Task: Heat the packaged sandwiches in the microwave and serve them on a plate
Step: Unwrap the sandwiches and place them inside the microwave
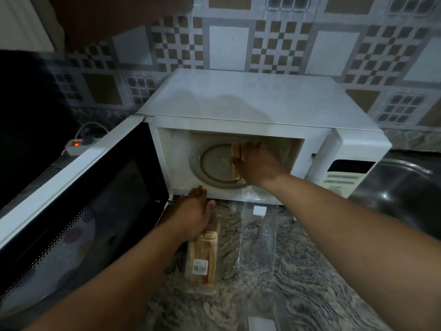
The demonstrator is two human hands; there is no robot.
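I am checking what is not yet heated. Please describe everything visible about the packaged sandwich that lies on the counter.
The packaged sandwich lies flat on the speckled stone counter, in front of the open microwave. It is pale sliced bread with browner crust edges, sealed in a clear, glossy wrapper. A white barcode label sits on its upper face. Its long side points toward the microwave. The left hand rests on its far end, covering that part. An empty clear wrapper lies beside it.

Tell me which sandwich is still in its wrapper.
The sandwich on the counter under the left hand: clear wrapper, barcode label. The sandwich in the microwave, under the right hand, looks unwrapped.
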